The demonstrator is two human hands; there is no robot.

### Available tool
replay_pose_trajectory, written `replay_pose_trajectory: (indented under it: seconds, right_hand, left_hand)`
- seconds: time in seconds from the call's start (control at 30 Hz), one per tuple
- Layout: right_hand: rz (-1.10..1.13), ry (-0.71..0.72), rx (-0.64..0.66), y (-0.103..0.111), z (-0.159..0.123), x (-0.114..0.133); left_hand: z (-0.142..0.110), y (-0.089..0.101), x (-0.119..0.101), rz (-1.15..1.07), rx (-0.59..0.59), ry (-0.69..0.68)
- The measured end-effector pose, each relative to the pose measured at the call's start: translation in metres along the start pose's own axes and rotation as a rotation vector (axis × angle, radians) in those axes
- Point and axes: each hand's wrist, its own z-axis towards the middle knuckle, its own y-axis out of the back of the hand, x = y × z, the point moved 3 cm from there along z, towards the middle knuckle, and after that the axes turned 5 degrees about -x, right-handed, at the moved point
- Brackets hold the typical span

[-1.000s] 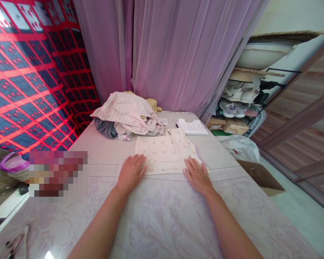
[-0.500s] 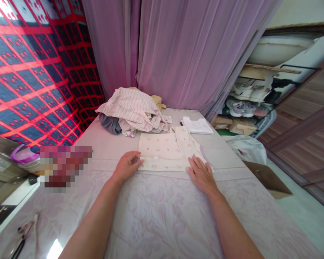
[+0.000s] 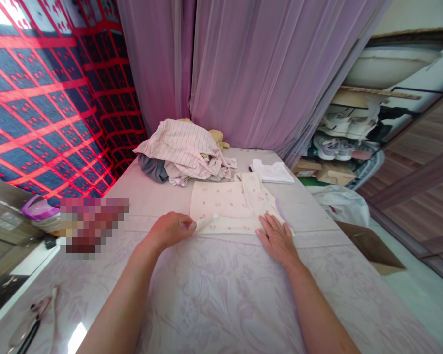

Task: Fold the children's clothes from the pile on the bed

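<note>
A cream garment (image 3: 221,199) with small printed motifs lies partly folded on the bed, one sleeve laid across its body and purple trim at its right side. My left hand (image 3: 174,230) pinches the near left corner of the garment between thumb and fingers, lifting that edge slightly. Flat on the near right part of the cloth rests my right hand (image 3: 276,238), its fingers spread. Just beyond the garment sits a folded white garment (image 3: 272,172).
A heap of clothes (image 3: 182,150), pink striped cloth on top, lies at the back left by the purple curtain (image 3: 243,73). Glasses (image 3: 27,329) lie at front left. On the right are shelved shoes (image 3: 334,147), a white bag (image 3: 343,204) and a cardboard box (image 3: 369,248).
My left hand has closed on the garment's near left corner and raised it a little. My right hand stays on the cloth. The view has shifted slightly.
</note>
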Motion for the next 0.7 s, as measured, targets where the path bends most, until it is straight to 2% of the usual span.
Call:
replay_pose_trajectory:
  seconds: [0.07,0.17,0.27,0.4,0.53,0.7]
  right_hand:
    - [0.003,0.004,-0.002,0.001,0.0,0.0]
    - [0.004,0.005,-0.012,0.001,0.0,0.0]
    - [0.015,0.009,-0.027,0.0,-0.001,-0.001]
    - [0.035,0.013,-0.052,-0.002,-0.001,-0.002]
    - [0.038,0.012,-0.057,-0.003,-0.001,-0.003]
    - [0.036,0.013,-0.054,-0.002,-0.002,-0.003]
  left_hand:
    - [-0.001,0.001,-0.011,0.131,-0.002,-0.021]
    - [-0.001,-0.001,-0.022,0.252,-0.004,0.054]
    - [0.0,-0.003,-0.029,0.29,-0.012,0.107]
    - [0.0,-0.002,-0.033,0.298,-0.035,0.08]
    - [-0.001,0.002,-0.031,0.121,-0.086,0.031]
    - [0.002,-0.006,-0.014,-0.272,-0.018,0.092]
